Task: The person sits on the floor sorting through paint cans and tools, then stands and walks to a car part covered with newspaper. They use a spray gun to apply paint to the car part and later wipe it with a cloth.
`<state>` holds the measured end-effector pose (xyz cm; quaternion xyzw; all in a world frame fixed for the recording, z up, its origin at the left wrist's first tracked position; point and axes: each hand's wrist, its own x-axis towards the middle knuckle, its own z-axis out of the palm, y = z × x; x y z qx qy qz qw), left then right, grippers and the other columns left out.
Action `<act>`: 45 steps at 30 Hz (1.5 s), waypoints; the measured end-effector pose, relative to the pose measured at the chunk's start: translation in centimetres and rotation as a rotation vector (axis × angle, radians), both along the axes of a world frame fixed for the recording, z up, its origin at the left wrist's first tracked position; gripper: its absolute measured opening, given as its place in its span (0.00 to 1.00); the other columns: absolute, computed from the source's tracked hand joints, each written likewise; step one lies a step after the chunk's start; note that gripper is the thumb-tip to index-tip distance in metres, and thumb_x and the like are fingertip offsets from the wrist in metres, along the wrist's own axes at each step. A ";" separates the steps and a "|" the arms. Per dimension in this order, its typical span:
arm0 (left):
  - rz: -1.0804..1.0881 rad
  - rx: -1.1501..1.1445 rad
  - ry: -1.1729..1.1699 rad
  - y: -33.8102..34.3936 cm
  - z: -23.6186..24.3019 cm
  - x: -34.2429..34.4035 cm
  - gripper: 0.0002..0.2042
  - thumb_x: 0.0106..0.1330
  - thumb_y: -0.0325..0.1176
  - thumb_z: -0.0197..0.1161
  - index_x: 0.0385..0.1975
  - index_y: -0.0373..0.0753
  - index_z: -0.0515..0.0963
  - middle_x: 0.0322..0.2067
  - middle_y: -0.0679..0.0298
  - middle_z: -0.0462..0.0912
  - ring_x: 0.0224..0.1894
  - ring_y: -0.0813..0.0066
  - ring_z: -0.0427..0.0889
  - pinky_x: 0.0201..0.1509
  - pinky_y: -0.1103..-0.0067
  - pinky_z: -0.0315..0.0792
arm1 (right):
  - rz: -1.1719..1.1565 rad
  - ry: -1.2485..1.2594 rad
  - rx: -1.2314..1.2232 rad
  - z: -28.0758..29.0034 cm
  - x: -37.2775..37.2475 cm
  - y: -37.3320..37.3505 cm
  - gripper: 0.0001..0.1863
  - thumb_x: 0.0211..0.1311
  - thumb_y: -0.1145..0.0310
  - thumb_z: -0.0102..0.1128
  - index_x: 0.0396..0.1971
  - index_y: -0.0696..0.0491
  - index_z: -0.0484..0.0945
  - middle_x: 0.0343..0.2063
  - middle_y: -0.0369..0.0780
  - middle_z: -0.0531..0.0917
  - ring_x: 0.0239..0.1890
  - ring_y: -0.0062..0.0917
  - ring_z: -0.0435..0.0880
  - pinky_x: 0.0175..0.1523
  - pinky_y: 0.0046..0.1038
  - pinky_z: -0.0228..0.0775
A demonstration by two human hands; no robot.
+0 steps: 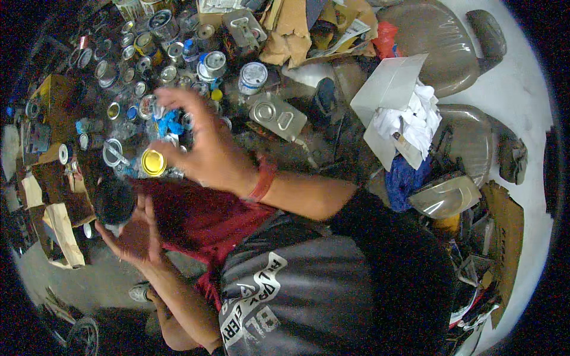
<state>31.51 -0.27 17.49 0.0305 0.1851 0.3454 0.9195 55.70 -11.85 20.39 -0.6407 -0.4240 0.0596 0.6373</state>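
Observation:
My left hand [135, 234] is at the lower left, its thumb and fingers curved around a dark round thing [116, 199]; a pale edge shows under it, and its kind cannot be made out. Above and to the right, my right hand [205, 142] is raised, smeared by motion, with thumb and fingers apart and nothing visible in them. Close to its thumb is a round can with a shiny yellow top [154, 162]. Crumpled blue material [170, 123] lies beyond its fingers. Dark red cloth [196, 219] spreads between my forearms.
Several metal cans and jars crowd the upper left, among them a white-lidded can [253, 77]. A rectangular metal tin [277, 115] lies right of them. A white box of rags [395, 107] rests near brown plastic chairs [433, 44]. Cardboard [62, 234] lies at lower left.

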 end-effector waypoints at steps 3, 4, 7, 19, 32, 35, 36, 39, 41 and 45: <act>-0.033 0.169 0.083 -0.3 -0.1 3.6 0.33 0.75 0.54 0.66 0.75 0.46 0.69 0.74 0.44 0.68 0.74 0.39 0.69 0.75 0.43 0.70 | -0.141 0.101 -0.049 -2.7 4.3 -3.6 0.25 0.67 0.65 0.76 0.60 0.56 0.79 0.53 0.42 0.86 0.55 0.27 0.84 0.65 0.32 0.75; -0.080 0.130 0.077 -0.5 -0.1 4.6 0.31 0.76 0.53 0.65 0.74 0.46 0.70 0.74 0.46 0.69 0.73 0.38 0.71 0.74 0.43 0.71 | -0.203 0.174 -0.062 -4.0 5.8 -5.2 0.21 0.70 0.67 0.73 0.58 0.56 0.80 0.50 0.41 0.86 0.53 0.27 0.84 0.63 0.32 0.76; -0.143 0.190 0.071 -0.5 0.1 6.8 0.28 0.79 0.54 0.61 0.72 0.46 0.72 0.71 0.49 0.74 0.70 0.37 0.74 0.72 0.46 0.75 | -0.411 0.206 -0.099 -10.3 10.1 -10.3 0.11 0.77 0.69 0.65 0.53 0.57 0.83 0.47 0.39 0.88 0.50 0.24 0.85 0.60 0.29 0.77; -0.242 0.280 0.257 -1.8 -1.0 10.2 0.25 0.80 0.56 0.55 0.67 0.47 0.77 0.61 0.60 0.85 0.64 0.51 0.83 0.67 0.52 0.78 | -0.406 0.249 -0.430 -14.0 0.4 -16.7 0.08 0.77 0.69 0.65 0.48 0.57 0.83 0.45 0.40 0.88 0.50 0.25 0.85 0.59 0.30 0.75; -0.408 0.408 0.295 -4.1 -1.6 13.4 0.32 0.76 0.50 0.66 0.75 0.47 0.67 0.64 0.60 0.72 0.54 0.67 0.76 0.58 0.66 0.82 | -0.419 0.251 -0.415 -15.2 4.1 -17.4 0.09 0.80 0.69 0.61 0.51 0.58 0.81 0.49 0.40 0.86 0.55 0.28 0.83 0.66 0.31 0.73; -0.415 0.404 0.370 -3.6 -0.9 13.2 0.31 0.77 0.52 0.65 0.73 0.45 0.67 0.63 0.63 0.76 0.55 0.66 0.79 0.60 0.64 0.81 | -0.463 0.202 -0.510 -14.4 4.1 -16.6 0.09 0.80 0.69 0.60 0.51 0.58 0.81 0.49 0.40 0.85 0.55 0.30 0.83 0.66 0.32 0.73; -0.410 0.407 0.325 -3.5 -0.9 12.8 0.31 0.77 0.51 0.65 0.73 0.44 0.67 0.63 0.63 0.76 0.56 0.66 0.79 0.60 0.63 0.81 | -0.457 0.182 -0.517 -14.9 4.8 -16.6 0.09 0.80 0.69 0.60 0.51 0.58 0.81 0.49 0.40 0.85 0.55 0.30 0.83 0.66 0.33 0.74; -0.386 0.388 0.288 -3.0 -1.0 11.9 0.30 0.78 0.51 0.64 0.74 0.45 0.66 0.62 0.64 0.77 0.56 0.66 0.80 0.61 0.60 0.81 | -0.404 0.115 -0.494 -14.6 5.1 -13.0 0.09 0.79 0.70 0.61 0.50 0.58 0.82 0.50 0.41 0.86 0.55 0.30 0.84 0.65 0.32 0.75; -0.363 0.345 0.306 -3.0 -0.4 11.0 0.31 0.78 0.51 0.63 0.75 0.45 0.66 0.60 0.64 0.79 0.55 0.65 0.81 0.62 0.59 0.81 | -0.287 0.164 -0.395 -14.2 4.9 -8.6 0.09 0.79 0.70 0.62 0.49 0.59 0.82 0.51 0.42 0.86 0.55 0.30 0.85 0.64 0.32 0.77; -0.183 0.158 0.240 -2.1 1.9 8.2 0.32 0.77 0.54 0.62 0.74 0.45 0.68 0.66 0.60 0.78 0.65 0.55 0.80 0.65 0.50 0.80 | -0.069 0.038 -0.495 -15.2 5.8 2.9 0.12 0.74 0.69 0.67 0.52 0.57 0.84 0.45 0.42 0.91 0.47 0.29 0.90 0.57 0.32 0.80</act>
